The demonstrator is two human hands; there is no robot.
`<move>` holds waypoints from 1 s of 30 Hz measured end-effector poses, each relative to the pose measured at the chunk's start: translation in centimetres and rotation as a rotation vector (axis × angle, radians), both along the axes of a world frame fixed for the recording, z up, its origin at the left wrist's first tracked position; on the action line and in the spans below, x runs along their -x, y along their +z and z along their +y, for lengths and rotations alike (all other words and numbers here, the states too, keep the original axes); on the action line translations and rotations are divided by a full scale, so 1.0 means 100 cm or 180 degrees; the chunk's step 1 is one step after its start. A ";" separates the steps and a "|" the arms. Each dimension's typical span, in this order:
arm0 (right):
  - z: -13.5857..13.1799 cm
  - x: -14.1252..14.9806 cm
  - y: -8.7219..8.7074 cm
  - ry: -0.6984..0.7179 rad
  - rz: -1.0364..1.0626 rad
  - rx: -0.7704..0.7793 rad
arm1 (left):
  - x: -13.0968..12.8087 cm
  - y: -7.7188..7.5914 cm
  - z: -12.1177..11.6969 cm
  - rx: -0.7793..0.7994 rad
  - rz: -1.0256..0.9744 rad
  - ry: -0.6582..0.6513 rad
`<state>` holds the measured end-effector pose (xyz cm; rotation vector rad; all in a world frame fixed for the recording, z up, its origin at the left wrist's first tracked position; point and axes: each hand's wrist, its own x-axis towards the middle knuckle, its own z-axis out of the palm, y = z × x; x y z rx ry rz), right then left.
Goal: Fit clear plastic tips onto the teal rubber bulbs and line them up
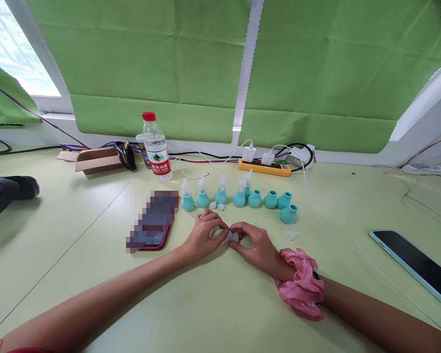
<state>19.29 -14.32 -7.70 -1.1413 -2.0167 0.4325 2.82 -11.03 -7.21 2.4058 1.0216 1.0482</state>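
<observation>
My left hand (206, 234) and my right hand (255, 242) meet over the table, fingertips nearly touching. Between them is a small translucent plastic piece (233, 237), pinched by my right thumb and fingers. My left thumb and forefinger are pinched at its left end; the fingers partly hide the exact contact. Just beyond stand several teal squeeze bulbs with frosted pointed tips, such as the left one (187, 202). To their right are several open-necked teal bulbs (255, 198). Small clear pieces (221, 207) lie in front of the tipped bulbs, and a clear cup-like piece (291, 232) lies right of my right hand.
A red-cased phone (165, 240) lies at left, another phone (419, 267) at right. Behind stand a water bottle (157, 152), a cardboard box (101, 159) and an orange power strip (264, 167) with chargers. A white cable (330, 224) runs across the right side.
</observation>
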 end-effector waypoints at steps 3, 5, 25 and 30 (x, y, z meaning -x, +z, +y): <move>0.001 0.000 0.000 -0.0015 -0.0067 -0.0012 | 0.000 0.000 0.000 -0.0018 -0.0035 0.0024; 0.002 0.000 0.000 -0.0025 -0.0095 -0.0040 | 0.000 0.001 0.000 -0.0046 -0.0074 0.0012; 0.003 -0.001 -0.002 0.0006 -0.0075 -0.0237 | 0.000 -0.002 -0.005 -0.0641 0.0308 0.0064; 0.002 0.000 -0.001 0.0012 -0.0035 -0.0273 | 0.001 -0.002 -0.006 -0.0624 0.0365 0.0056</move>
